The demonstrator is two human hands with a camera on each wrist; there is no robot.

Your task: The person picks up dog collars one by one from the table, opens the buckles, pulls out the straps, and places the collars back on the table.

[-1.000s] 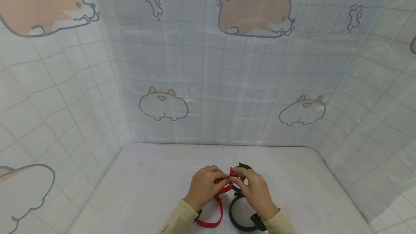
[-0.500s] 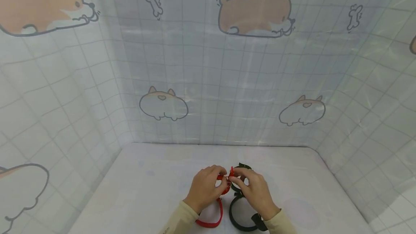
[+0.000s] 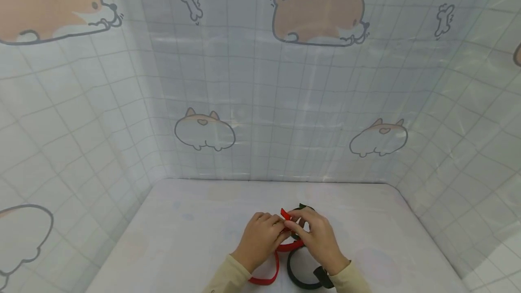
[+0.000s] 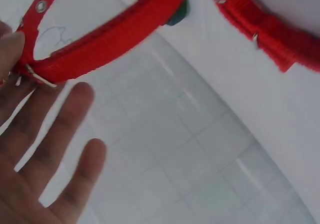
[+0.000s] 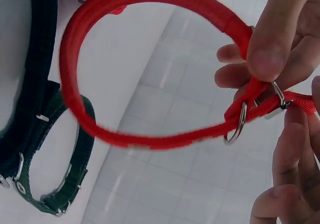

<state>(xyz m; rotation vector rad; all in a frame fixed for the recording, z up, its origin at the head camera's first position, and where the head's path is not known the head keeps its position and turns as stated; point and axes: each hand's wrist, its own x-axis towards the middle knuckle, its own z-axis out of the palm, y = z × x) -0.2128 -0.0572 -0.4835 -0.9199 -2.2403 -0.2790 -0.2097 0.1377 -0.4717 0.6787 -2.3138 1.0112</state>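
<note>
Between the two hands is a red dog collar (image 5: 70, 68) with a metal buckle and a D-ring (image 5: 242, 121), its loop spread out in the right wrist view. My left hand (image 3: 260, 241) holds the collar near the buckle; in the left wrist view its other fingers are extended and spread. My right hand (image 3: 319, 236) pinches the red strap between thumb and forefinger, and the strap's tip (image 3: 285, 214) sticks up beside the fingertips. In the head view the hands cover the buckle.
A second red collar (image 3: 262, 281) lies below the left hand on the white table (image 3: 183, 238). A black collar (image 3: 301, 285) lies near the right wrist, with a dark green collar (image 5: 82, 149) beyond it. Patterned sheeting (image 3: 260, 80) walls the table in.
The left hand has turned and drawn closer to the right hand. The red strap's tip now leans left, and the collar's loop has swung lower and to the right.
</note>
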